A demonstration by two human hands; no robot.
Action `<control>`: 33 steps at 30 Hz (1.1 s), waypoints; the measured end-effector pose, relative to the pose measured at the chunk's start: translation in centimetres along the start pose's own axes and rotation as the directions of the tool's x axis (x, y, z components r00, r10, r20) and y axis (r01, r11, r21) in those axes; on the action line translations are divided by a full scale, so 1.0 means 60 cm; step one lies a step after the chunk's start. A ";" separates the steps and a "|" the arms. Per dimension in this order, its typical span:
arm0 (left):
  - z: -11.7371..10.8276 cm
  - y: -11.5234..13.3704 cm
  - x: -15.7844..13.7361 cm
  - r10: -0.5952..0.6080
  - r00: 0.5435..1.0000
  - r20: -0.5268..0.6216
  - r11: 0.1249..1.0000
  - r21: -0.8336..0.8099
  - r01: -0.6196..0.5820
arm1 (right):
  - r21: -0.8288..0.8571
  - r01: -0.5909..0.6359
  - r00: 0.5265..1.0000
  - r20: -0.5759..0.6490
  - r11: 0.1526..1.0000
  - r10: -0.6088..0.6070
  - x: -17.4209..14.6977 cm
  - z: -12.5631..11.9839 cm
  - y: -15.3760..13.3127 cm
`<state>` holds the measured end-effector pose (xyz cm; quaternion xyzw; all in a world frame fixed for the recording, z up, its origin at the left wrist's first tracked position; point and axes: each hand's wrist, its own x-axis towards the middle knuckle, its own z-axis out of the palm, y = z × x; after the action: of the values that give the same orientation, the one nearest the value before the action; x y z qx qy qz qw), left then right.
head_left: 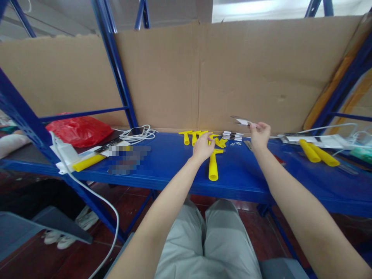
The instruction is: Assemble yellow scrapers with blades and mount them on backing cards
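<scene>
Apparently mid-pickup: right hand [260,135] pinching white slip [242,121]; left hand [203,147] by yellow handles [213,169], grasp unclear; next needs steady pinch.

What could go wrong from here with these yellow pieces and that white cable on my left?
The nearest yellow piece lies close to the front edge of the blue table, so a bump might knock it off. The white cable droops below that edge on your left and could get snagged. The thin piece in your right hand is held up by one end, so it might slip.
</scene>
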<state>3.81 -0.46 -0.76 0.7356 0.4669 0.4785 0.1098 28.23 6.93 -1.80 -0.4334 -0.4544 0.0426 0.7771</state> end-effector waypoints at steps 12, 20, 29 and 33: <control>0.021 -0.029 0.026 -0.073 0.997 -0.015 0.893 -0.446 0.058 | -0.140 0.097 0.922 0.385 0.985 -0.036 -0.112 0.044 -0.123; 0.005 -0.022 0.033 -0.138 0.989 -0.058 0.855 -0.511 0.089 | 0.014 -0.190 0.910 0.377 0.982 0.171 -0.113 0.047 -0.135; -0.008 -0.018 0.029 -0.379 0.925 -0.012 0.833 -0.439 0.336 | -0.135 -0.555 0.564 0.664 0.821 0.491 -0.123 0.030 -0.164; -0.005 -0.026 0.026 -0.407 0.911 0.061 0.867 -0.287 0.407 | -0.237 -0.578 0.498 0.656 0.781 0.567 -0.123 0.026 -0.161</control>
<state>2.81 1.53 -0.59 0.5957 0.5350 0.5091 0.3159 19.56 -1.47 0.47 -0.5038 -0.5419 0.4605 0.4905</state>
